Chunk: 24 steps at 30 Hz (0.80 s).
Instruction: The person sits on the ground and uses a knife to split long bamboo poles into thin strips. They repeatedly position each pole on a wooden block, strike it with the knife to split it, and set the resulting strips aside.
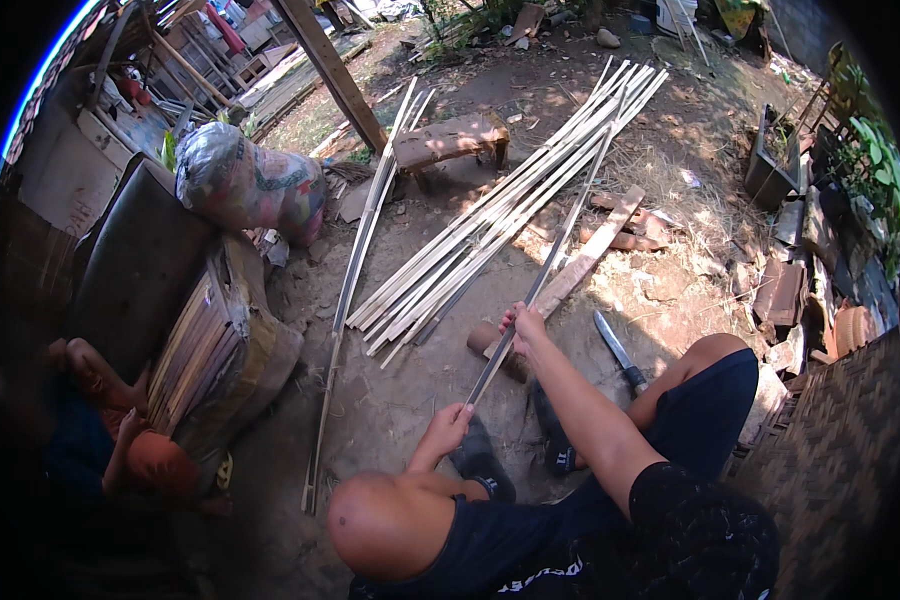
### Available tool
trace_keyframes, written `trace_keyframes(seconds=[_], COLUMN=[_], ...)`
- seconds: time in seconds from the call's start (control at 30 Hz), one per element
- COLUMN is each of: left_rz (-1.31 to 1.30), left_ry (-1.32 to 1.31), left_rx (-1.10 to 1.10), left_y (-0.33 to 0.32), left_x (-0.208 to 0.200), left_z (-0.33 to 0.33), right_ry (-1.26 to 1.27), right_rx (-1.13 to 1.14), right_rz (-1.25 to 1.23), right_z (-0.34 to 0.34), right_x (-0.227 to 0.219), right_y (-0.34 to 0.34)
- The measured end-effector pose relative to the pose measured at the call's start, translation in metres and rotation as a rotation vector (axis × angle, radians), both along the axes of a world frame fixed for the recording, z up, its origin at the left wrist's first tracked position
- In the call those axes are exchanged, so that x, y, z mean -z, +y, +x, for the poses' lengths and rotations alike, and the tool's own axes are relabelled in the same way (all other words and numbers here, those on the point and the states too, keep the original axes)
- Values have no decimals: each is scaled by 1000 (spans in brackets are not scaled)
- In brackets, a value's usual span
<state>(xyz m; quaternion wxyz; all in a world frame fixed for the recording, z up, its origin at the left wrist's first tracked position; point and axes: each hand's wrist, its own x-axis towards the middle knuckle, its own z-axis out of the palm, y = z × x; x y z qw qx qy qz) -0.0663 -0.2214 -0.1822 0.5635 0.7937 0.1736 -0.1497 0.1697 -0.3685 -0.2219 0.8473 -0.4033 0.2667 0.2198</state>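
Note:
A long, thin bamboo strip (562, 228), dark on its upper face, runs away from me between both hands. My left hand (447, 431) is closed round its near end, low by my knee. Farther along, my right hand (526, 326) grips the same strip, fingers wrapped round it. Under and beside the right hand lies a wooden plank (600, 240), its near end by a short log (486, 338) and its far part over bricks. A large knife (615, 340) with a dark handle rests on the ground right of my right hand, next to my leg.
Many pale strips (490, 225) lie in a loose pile ahead, with a thinner bundle (360, 235) to their left. Behind stand a low wooden bench (452, 140) and a stuffed sack (250, 185). At left, another person (120, 430) sits beside stacked slats (195, 355). Rubble (782, 290) borders the right.

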Motion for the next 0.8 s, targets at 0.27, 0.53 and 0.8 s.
trace_keyframes(seconds=[0.27, 0.53, 0.8], left_rz=[88, 125, 55], left_ry=[35, 185, 57], left_rx=[31, 104, 96], left_y=[11, 9, 15], left_x=[2, -38, -26], left_z=[-29, -26, -33], right_ry=[31, -8, 142], right_rx=[8, 48, -8], right_rz=[80, 173, 351], right_z=[-21, -4, -37], right_x=[17, 36, 6], right_y=[11, -10, -2])
